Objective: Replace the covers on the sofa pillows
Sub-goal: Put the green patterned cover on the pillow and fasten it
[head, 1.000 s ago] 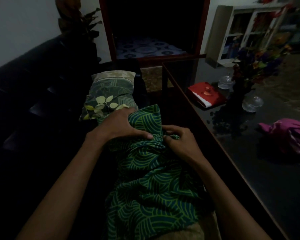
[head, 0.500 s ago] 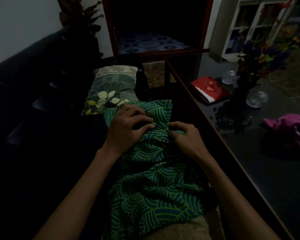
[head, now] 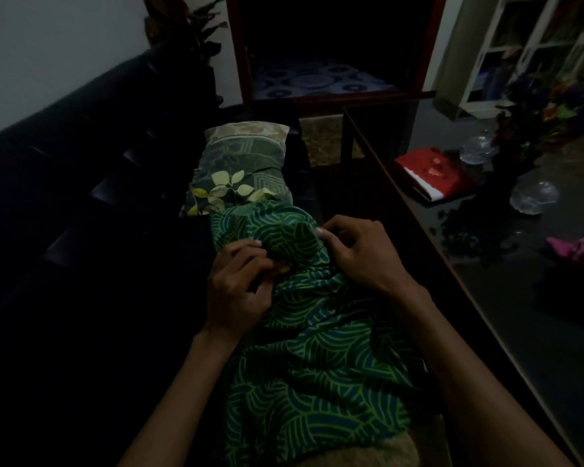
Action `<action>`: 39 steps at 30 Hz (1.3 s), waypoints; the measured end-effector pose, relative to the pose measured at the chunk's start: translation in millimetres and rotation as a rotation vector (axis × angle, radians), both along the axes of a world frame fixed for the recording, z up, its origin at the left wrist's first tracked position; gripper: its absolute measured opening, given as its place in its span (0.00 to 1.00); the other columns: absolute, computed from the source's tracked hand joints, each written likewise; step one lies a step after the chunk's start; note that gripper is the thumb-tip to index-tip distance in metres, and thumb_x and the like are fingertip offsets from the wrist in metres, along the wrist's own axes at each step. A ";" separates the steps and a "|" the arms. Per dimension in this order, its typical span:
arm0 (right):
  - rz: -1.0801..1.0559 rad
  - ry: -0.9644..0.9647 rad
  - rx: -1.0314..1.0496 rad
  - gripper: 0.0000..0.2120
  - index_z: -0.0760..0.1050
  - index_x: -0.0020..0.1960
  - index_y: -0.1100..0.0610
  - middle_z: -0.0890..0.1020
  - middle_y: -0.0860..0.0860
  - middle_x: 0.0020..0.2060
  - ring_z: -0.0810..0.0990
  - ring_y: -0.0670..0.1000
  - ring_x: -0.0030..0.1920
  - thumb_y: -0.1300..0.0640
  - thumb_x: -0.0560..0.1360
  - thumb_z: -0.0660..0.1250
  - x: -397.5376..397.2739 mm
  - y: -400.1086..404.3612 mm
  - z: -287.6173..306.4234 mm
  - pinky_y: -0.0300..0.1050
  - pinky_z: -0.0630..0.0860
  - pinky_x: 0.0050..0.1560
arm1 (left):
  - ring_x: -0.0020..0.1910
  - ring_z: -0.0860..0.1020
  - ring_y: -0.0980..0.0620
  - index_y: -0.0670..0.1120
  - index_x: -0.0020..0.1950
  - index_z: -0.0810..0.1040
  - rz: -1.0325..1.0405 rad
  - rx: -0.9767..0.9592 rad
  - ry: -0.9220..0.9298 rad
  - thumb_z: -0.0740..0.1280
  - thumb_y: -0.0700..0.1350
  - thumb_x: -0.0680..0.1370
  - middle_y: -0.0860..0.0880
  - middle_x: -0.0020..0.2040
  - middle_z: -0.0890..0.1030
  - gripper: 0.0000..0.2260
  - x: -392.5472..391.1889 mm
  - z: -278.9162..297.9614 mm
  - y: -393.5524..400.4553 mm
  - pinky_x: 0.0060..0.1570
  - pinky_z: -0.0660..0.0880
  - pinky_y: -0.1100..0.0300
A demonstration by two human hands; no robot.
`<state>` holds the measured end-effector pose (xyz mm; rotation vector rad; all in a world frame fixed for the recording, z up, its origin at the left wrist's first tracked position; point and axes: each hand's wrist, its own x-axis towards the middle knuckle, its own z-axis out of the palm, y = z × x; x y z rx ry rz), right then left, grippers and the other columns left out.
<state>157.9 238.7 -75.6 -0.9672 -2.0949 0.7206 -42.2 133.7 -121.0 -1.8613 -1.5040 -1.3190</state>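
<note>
On a dark sofa [head: 81,183], the left hand [head: 240,288] and right hand [head: 361,254] each pinch bunched folds of a soft, limp green leaf-patterned fabric pillow cover [head: 317,358] lying in the near centre, probably best gripped at its open hem.

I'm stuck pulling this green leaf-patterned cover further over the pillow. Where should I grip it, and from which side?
Probably grip the bunched fold of the green leaf-patterned cover where the left hand and right hand already pinch it, one per side from above, since the slack gathers there.
</note>
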 end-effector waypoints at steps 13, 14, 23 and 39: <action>-0.169 -0.137 -0.122 0.22 0.77 0.37 0.48 0.82 0.46 0.32 0.82 0.48 0.35 0.34 0.78 0.61 -23.6 -0.4 -7.3 0.51 0.81 0.39 | 0.48 0.80 0.51 0.47 0.44 0.84 0.022 -0.105 0.063 0.67 0.48 0.80 0.53 0.43 0.83 0.09 0.3 10.4 -24.2 0.52 0.68 0.56; -0.167 -0.151 -0.126 0.23 0.78 0.37 0.48 0.83 0.45 0.33 0.82 0.48 0.36 0.32 0.76 0.59 -23.3 -0.7 -6.6 0.53 0.82 0.41 | 0.45 0.81 0.51 0.48 0.46 0.83 0.039 -0.117 0.049 0.65 0.49 0.80 0.53 0.43 0.84 0.09 1.3 16.7 -25.4 0.51 0.69 0.57; -0.183 -0.205 -0.119 0.08 0.77 0.43 0.46 0.83 0.46 0.40 0.82 0.52 0.43 0.44 0.78 0.66 -24.0 -9.1 -9.4 0.52 0.79 0.46 | 0.38 0.80 0.55 0.61 0.67 0.76 0.179 -0.488 0.326 0.61 0.75 0.73 0.57 0.63 0.75 0.29 -2.4 80.2 -4.9 0.32 0.74 0.63; 0.031 0.109 -0.149 0.10 0.82 0.49 0.46 0.84 0.41 0.37 0.82 0.38 0.37 0.43 0.81 0.66 1.6 5.4 23.4 0.40 0.76 0.40 | 0.60 0.75 0.60 0.51 0.58 0.80 -0.173 -0.296 0.097 0.73 0.51 0.70 0.57 0.57 0.81 0.18 -9.1 93.1 -30.5 0.55 0.65 0.53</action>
